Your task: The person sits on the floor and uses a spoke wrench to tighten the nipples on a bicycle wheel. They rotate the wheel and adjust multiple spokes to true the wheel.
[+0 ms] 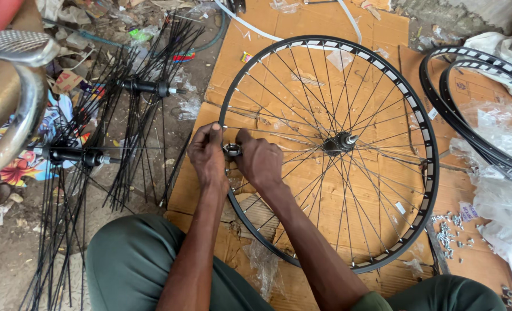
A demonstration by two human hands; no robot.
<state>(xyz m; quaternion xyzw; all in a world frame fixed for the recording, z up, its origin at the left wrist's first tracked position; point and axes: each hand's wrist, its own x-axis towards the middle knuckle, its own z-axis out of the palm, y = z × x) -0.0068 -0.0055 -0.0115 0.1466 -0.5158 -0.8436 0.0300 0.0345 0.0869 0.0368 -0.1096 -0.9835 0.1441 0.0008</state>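
Left hand (208, 154) and right hand (260, 161) meet at the left edge of the wheel (329, 152). Fingers of both are pinched together on a small round metal tool (232, 151), which sits against the rim (425, 132) where a spoke ends; the exact grip of the right thumb is hard to tell from here. Forearms cross the lower left part of the wheel and hide some spokes there.

Wheel lies flat on cardboard (267, 69), axle pointing up toward the camera. Hub (339, 141) is right of the hands, near the wheel's centre. Spokes run out from the hub to the rim all round.

Left of the hands, on the dirt floor: two loose hubs with black spokes (146, 87) fanned out, their bodies lying roughly left to right. Far left, a chrome curved tube (20, 115). Far right, two bare black rims (469, 115) stacked, partly under clear plastic wrap (503, 190). A scatter of small metal nipples (450, 230) lies on the cardboard just outside the wheel's lower right. The person's green-trousered knees (135, 259) frame the bottom.
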